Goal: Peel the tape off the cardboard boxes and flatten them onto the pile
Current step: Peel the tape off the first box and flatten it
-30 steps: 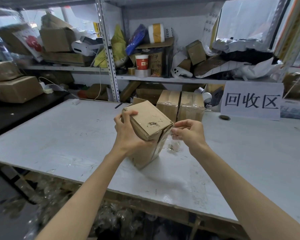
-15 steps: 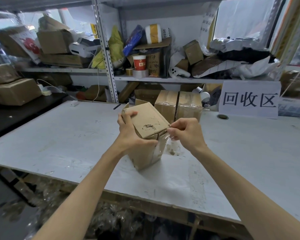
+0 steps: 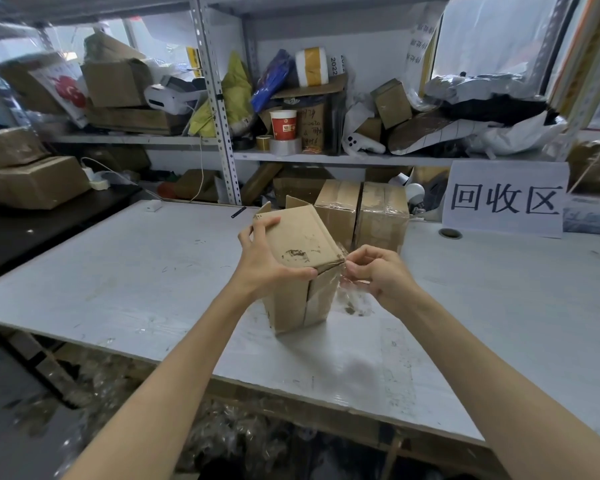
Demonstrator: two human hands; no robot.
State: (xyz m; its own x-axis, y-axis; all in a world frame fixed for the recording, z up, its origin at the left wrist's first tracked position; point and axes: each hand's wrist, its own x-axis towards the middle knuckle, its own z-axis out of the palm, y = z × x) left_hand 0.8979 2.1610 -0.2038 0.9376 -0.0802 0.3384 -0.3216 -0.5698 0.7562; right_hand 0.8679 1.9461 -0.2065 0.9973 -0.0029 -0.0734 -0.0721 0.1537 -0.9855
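Box (image 3: 300, 237): stands tilted on the worktop (image 3: 118, 278), in front of the person, still whole and not yet flattened.
Left hand (image 3: 262, 265): fingers (image 3: 269, 223) curled over the top, thumb on the near edge, steadying it.
Right hand (image 3: 378, 275): fingertips pinched together on clear tape (image 3: 350, 299) at the box's right top corner.
Done: tape partly lifted, by the look of it.
Remaining: finish peeling and flatten. Two taped boxes (image 3: 361, 213) behind are untouched.
Change: right hand a touch lower than half a second ago — left grip unchanged.

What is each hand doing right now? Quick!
Left hand: grips the cardboard box by its top.
Right hand: pinches clear tape at the box's corner.
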